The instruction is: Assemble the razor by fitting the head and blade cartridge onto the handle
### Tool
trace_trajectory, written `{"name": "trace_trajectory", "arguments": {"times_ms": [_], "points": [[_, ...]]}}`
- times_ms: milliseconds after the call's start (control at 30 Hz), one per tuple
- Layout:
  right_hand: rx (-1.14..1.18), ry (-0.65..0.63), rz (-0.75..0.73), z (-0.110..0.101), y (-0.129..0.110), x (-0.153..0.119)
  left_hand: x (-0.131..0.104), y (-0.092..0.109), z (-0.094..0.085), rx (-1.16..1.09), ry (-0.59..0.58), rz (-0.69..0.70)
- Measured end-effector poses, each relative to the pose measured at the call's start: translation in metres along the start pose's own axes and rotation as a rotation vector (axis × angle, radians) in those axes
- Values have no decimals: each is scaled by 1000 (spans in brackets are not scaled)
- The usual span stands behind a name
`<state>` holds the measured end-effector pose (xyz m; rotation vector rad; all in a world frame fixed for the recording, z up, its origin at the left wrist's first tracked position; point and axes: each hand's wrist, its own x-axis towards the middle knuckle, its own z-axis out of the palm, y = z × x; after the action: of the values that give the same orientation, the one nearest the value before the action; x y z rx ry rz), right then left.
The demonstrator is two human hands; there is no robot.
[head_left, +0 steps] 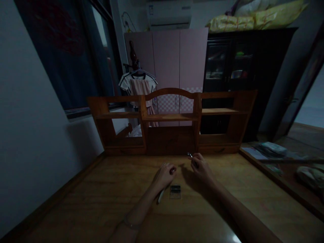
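Observation:
My right hand (199, 166) is closed around a small shiny metal tool (189, 155). The tool's looped end points up and left from my fingers, and its kind is too small to make out. To the left, my left hand (165, 173) rests low over the wooden table, fingers curled together. A dark reddish spot shows at its fingertips, but what they hold is unclear. Just below the hands lies a small clear case (175, 191) with a dark upper strip. A thin white stick-like thing (160, 196) lies beside my left wrist, partly covered by it.
The wooden tabletop (106, 199) spreads around both hands. A wooden shelf unit (170, 117) stands along its far edge. Walls flank the left side. On the right, beyond a raised wooden edge (275, 182), lie a plastic-wrapped packet (273, 148) and a pale bundle (311, 177).

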<state>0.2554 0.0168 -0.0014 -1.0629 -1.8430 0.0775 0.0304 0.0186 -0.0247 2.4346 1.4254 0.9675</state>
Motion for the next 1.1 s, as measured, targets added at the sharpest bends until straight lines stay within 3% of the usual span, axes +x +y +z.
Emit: {"name": "trace_trajectory", "arguments": {"times_ms": [133,333,667,900,1100], "points": [[-2,66,8,-8,-8,0,0,-1,-5,4,-36,-16],[13,64,24,-8,-18,-2,-1,-1,-6,-31,-65,16],[61,11,45,2,-22,-10,-1,-6,-2,79,9,-157],[80,-124,49,8,-25,-14,2,-8,-9,19,47,-257],[64,-365,-24,7,-31,-20,2,-16,-6,-11,73,-232]]}}
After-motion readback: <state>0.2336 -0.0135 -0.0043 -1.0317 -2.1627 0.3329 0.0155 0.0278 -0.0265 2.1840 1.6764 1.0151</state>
